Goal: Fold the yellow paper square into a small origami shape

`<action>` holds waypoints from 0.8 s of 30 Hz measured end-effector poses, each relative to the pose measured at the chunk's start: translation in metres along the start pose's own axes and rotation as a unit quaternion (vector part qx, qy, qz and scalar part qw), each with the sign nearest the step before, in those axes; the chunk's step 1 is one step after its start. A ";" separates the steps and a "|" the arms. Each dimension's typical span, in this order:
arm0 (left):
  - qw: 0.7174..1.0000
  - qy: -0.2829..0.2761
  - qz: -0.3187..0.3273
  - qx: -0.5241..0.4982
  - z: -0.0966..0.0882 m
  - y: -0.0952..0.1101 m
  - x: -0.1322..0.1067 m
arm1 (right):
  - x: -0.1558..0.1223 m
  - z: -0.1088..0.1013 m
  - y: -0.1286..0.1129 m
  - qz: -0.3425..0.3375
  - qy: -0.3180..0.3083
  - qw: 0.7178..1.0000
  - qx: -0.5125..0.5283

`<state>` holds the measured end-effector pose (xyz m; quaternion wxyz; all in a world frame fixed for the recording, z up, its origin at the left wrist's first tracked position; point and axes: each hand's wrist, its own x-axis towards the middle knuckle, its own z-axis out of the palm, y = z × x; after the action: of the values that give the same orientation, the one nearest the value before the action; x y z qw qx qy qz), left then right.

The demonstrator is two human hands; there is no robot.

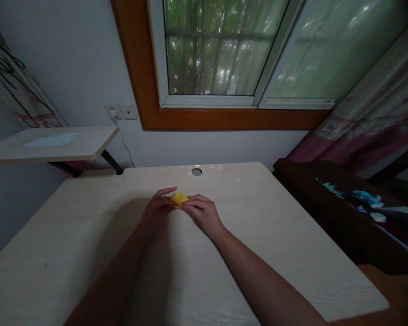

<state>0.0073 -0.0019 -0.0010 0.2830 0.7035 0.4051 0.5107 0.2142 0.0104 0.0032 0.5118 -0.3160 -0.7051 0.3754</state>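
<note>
Between my two hands is a small piece of folded yellow paper (179, 197), its upper part pointing away from me in a diamond-like peak. My left hand (158, 209) pinches its left side, with the index finger stretched out above the grip. On the other side, the fingers and thumb of my right hand (204, 209) close on the paper's right lower edge. The fingertips of both hands nearly meet at the paper's near side and hide its lower folds. Both hands are over the pale wooden desk (251, 253), near its far half.
A round cable hole (196, 172) lies near the desk's back edge. At the left, a raised shelf (98, 145) on black legs carries a white sheet (51, 140). Wall sockets (120, 112) hold a white cable. To the right stands dark brown furniture (313, 203) with assorted items on it.
</note>
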 end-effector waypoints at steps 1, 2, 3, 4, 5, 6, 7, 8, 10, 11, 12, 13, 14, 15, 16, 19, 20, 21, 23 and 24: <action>1.000 0.007 0.002 0.002 0.000 0.000 0.000 | 0.000 0.000 -0.001 -0.001 0.001 1.000 -0.001; 1.000 0.013 0.004 -0.001 0.000 0.000 0.000 | 0.000 0.000 -0.001 -0.002 0.002 1.000 -0.002; 1.000 0.016 0.006 -0.007 0.000 0.000 0.000 | 0.000 0.000 -0.001 -0.003 0.003 1.000 -0.002; 1.000 0.018 0.006 -0.014 0.000 0.001 -0.001 | 0.000 0.000 -0.001 -0.003 0.005 1.000 -0.002; 1.000 0.016 0.002 -0.021 0.000 0.001 0.000 | 0.000 0.000 -0.001 -0.003 0.007 1.000 -0.003; 1.000 0.012 -0.004 -0.028 0.001 0.001 0.000 | 0.000 0.000 -0.001 -0.002 0.005 1.000 -0.003; 0.999 0.008 -0.009 -0.034 0.001 0.002 0.000 | 0.000 0.000 -0.001 -0.002 0.000 1.000 -0.004; 0.999 0.003 -0.011 -0.040 0.001 0.002 -0.001 | 0.001 -0.001 -0.001 -0.001 -0.009 1.000 -0.004; 0.999 -0.003 -0.009 -0.049 0.002 0.004 -0.001 | 0.001 -0.001 0.000 -0.005 -0.031 1.000 -0.003; 0.999 -0.003 -0.007 -0.051 0.003 0.005 -0.001 | 0.000 0.000 0.001 -0.008 -0.039 0.999 -0.002; 0.999 -0.003 -0.005 -0.049 0.003 0.007 -0.001 | 0.000 0.000 0.002 -0.009 -0.041 0.999 -0.001; 0.999 -0.002 -0.004 -0.045 0.004 0.008 -0.002 | 0.000 0.000 0.002 -0.008 -0.037 0.999 -0.001; 0.999 0.000 -0.003 -0.040 0.004 0.009 -0.002 | 0.000 0.000 0.002 -0.006 -0.030 1.000 -0.001; 0.999 0.001 -0.002 -0.034 0.004 0.011 -0.001 | -0.001 0.000 0.003 -0.001 -0.021 1.000 -0.001; 1.000 0.002 0.000 -0.029 0.004 0.011 -0.001 | -0.001 0.001 0.003 0.003 -0.014 1.000 0.001; 1.000 0.015 0.002 -0.020 0.003 0.012 -0.001 | -0.001 0.001 0.003 0.011 -0.008 1.000 0.015; 1.000 0.020 0.001 -0.016 0.003 0.011 -0.001 | -0.001 0.001 0.003 0.013 -0.009 1.000 0.021; 1.000 0.024 -0.001 -0.013 0.003 0.011 -0.001 | -0.001 0.001 0.003 0.016 -0.011 0.999 0.026; 1.000 0.029 -0.007 -0.009 0.004 0.009 -0.002 | -0.001 0.001 0.003 0.026 -0.015 0.999 0.031; 0.999 0.028 -0.010 -0.011 0.004 0.008 -0.002 | -0.001 0.001 0.002 0.031 -0.016 0.999 0.031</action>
<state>0.0135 -0.0081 0.0033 0.2841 0.6817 0.4143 0.5319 0.2139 0.0110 0.0007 0.4979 -0.3155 -0.6910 0.4184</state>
